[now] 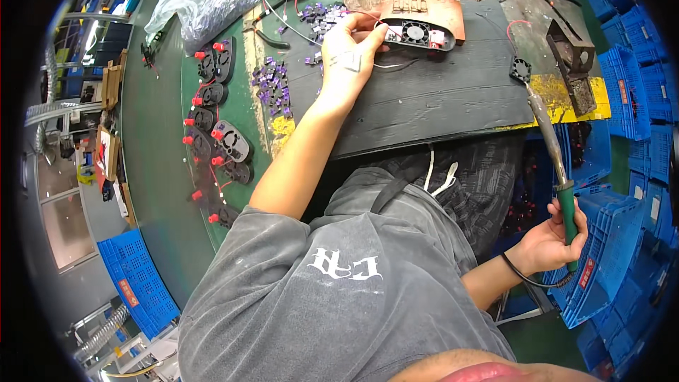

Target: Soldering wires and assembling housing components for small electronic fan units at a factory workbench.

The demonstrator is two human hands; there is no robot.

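Note:
At the back of the bench, my left hand [350,55] grips the left end of an oval black housing [444,44] between thumb and fingers. Inside it sit a small square fan [415,32] and a white-and-red part at the right end. Behind the housing stands a copper-coloured plate [453,17] with several brass clips. My right hand [550,242] is closed around the green handle of a soldering iron [569,218], off the bench's right side. The iron points up toward the bench, its tip beside a loose small fan [521,68] with a red wire.
Small purple-and-black parts [271,86] lie left of my forearm. Further left are black fan housings [232,141] with red knobs and a plastic bag [204,13]. A metal stand [570,49] sits at the right corner. Blue crates [601,240] line the right side.

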